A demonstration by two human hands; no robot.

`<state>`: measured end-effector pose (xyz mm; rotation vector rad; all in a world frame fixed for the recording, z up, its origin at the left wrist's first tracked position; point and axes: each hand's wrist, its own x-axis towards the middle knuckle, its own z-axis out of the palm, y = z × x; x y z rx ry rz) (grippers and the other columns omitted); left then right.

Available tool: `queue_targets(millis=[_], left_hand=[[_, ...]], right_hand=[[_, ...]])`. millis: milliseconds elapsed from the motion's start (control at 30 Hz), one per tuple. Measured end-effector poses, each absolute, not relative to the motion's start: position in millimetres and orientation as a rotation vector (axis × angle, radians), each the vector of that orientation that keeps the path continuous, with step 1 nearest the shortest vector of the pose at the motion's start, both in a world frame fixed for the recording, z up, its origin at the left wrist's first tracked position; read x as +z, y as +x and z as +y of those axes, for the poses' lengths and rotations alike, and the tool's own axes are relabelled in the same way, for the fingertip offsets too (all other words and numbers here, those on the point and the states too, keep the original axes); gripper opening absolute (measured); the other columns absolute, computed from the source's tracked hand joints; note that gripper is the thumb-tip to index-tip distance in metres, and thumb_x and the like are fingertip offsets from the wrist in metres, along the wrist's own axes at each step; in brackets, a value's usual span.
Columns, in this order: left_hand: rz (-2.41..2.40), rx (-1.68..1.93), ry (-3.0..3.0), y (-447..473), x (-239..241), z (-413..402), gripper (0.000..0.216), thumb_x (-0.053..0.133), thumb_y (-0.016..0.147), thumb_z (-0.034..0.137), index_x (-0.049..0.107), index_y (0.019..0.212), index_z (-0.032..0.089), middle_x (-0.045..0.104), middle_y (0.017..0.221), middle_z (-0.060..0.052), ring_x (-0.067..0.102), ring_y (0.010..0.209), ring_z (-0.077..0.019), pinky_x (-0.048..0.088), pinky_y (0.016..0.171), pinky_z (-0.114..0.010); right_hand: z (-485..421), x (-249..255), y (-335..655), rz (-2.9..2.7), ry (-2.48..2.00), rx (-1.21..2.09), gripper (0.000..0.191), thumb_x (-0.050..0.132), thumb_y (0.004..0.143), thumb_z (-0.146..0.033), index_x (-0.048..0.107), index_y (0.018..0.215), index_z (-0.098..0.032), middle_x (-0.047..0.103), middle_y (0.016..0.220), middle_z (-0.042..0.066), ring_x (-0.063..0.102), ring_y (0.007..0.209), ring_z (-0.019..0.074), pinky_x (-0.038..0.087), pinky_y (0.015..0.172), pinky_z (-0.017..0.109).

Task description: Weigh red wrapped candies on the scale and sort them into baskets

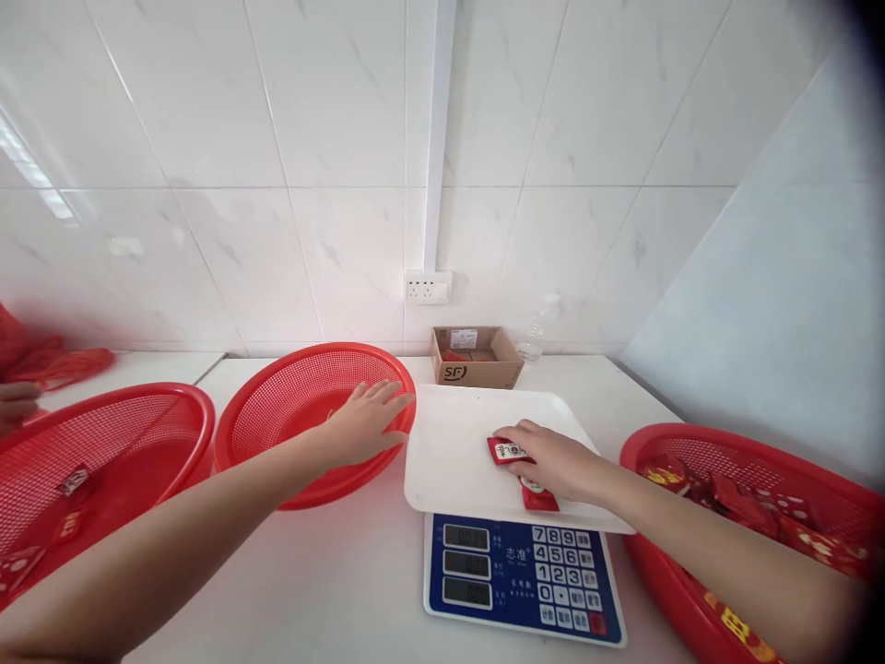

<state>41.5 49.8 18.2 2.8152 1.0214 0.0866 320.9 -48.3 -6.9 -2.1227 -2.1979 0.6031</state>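
My left hand (366, 422) is open, fingers spread, over the right side of a round red plastic basket (259, 406). Nothing shows in its grasp. On the white weighing tray (449, 461), my right hand (553, 458) is closed over small red packets with white labels. One red packet (503, 450) sticks out past the fingertips, and a second red packet (539, 498) shows below the hand, flat on the tray. The palm hides whatever else is under it. The tray belongs to a blue digital scale (512, 586) with a keypad and three displays.
A red basket (664, 433) of red packets stands at right. Another red basket (200, 406) with a few packets is at left. Behind the scale are a cardboard box (484, 373) and a clear bottle (532, 341). Another person's hand (17, 406) shows at the left edge.
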Motion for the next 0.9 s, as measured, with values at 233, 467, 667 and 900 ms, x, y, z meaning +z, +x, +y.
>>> queue_targets(millis=[233, 467, 667, 900], left_hand=[[0.736, 0.143, 2.591, 83, 2, 24, 0.069, 0.053, 0.085, 0.041, 0.022, 0.144, 0.022, 0.023, 0.151, -0.013, 0.023, 0.137, -0.0289, 0.023, 0.109, -0.046], [0.674, 0.652, 1.889, 92, 8, 32, 0.068, 0.051, 0.088, 0.039, 0.015, 0.144, 0.026, 0.036, 0.143, -0.013, 0.050, 0.117, -0.0247, 0.045, 0.093, -0.041], [0.762, 0.900, 1.408, 57, 25, 54, 0.034, 0.048, 0.090, 0.027, 0.043, 0.123, 0.022, 0.059, 0.116, -0.008, 0.062, 0.091, -0.0143, 0.052, 0.084, -0.035], [1.088, 0.912, 1.592, 5, 13, 80, 0.023, 0.051, 0.084, 0.021, 0.053, 0.107, 0.017, 0.063, 0.107, -0.010, 0.063, 0.094, -0.0180, 0.052, 0.083, -0.034]], right_hand=[[-21, -1, 306, -2.045, -1.978, 0.360, 0.031, 0.046, 0.071, -0.007, 0.062, 0.095, -0.020, 0.059, 0.100, 0.007, 0.058, 0.093, 0.0205, 0.042, 0.082, 0.031], [8, 34, 257, -1.704, -1.591, 0.792, 0.035, 0.056, 0.071, -0.016, 0.057, 0.105, -0.021, 0.066, 0.088, 0.003, 0.059, 0.068, 0.0150, 0.047, 0.060, 0.028], [34, 38, 197, -1.604, -1.272, 1.011, 0.056, 0.059, 0.065, -0.011, 0.051, 0.119, -0.019, 0.065, 0.094, 0.004, 0.060, 0.084, 0.0166, 0.050, 0.074, 0.031], [43, 30, 171, -1.568, -1.199, 1.217, 0.079, 0.061, 0.070, -0.017, 0.026, 0.140, -0.022, 0.040, 0.140, 0.012, 0.047, 0.120, 0.0191, 0.043, 0.095, 0.034]])
